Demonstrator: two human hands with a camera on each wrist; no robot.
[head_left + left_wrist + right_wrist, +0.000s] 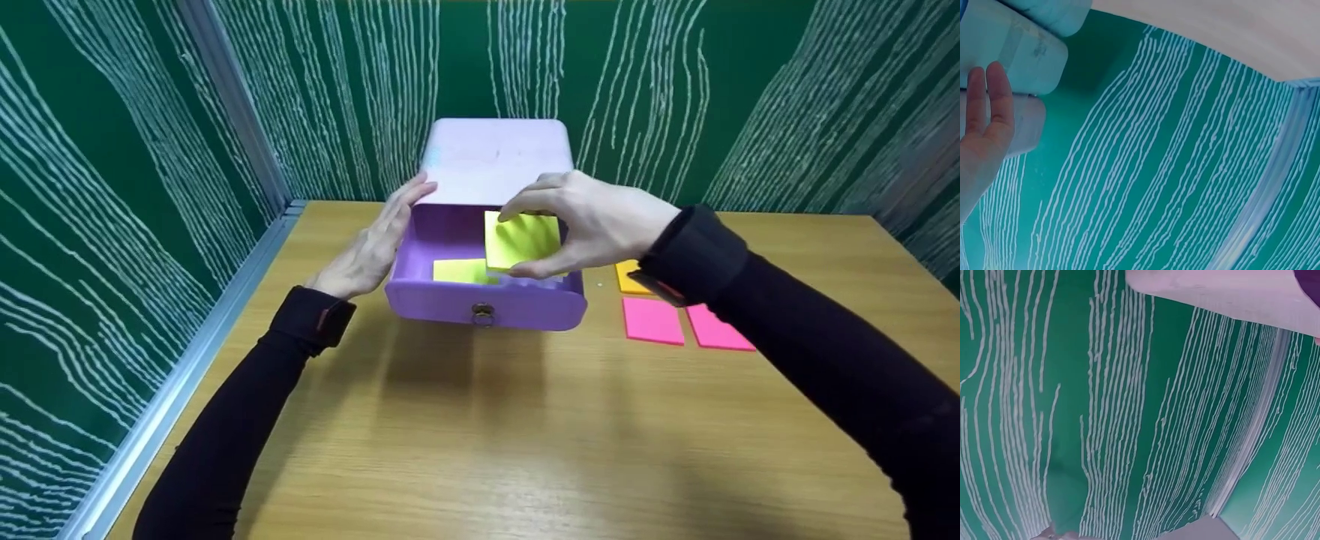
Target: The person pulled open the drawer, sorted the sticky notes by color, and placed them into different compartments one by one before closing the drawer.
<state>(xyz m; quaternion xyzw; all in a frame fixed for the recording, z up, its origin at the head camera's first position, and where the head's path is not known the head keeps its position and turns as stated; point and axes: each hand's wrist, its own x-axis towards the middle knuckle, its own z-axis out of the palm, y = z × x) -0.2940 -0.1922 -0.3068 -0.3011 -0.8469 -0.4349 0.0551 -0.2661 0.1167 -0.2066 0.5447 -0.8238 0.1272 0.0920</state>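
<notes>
A small lilac box [495, 159] stands at the back of the wooden table with its purple drawer [487, 304] pulled out. My right hand [581, 221] pinches a yellow sticky pad [520, 240] between fingers and thumb, just over the drawer. A second yellow pad [459, 271] lies inside the drawer. With straight fingers, my left hand [375, 244] rests against the left side of the box and drawer; the left wrist view shows those fingers [988, 107] flat on the pale box [1022, 50].
An orange pad [630, 279] and two pink pads [652, 321] [718, 330] lie on the table [480, 435] right of the drawer. Green walls with white streaks [112, 187] enclose the table; a metal rail [187, 367] runs along its left edge.
</notes>
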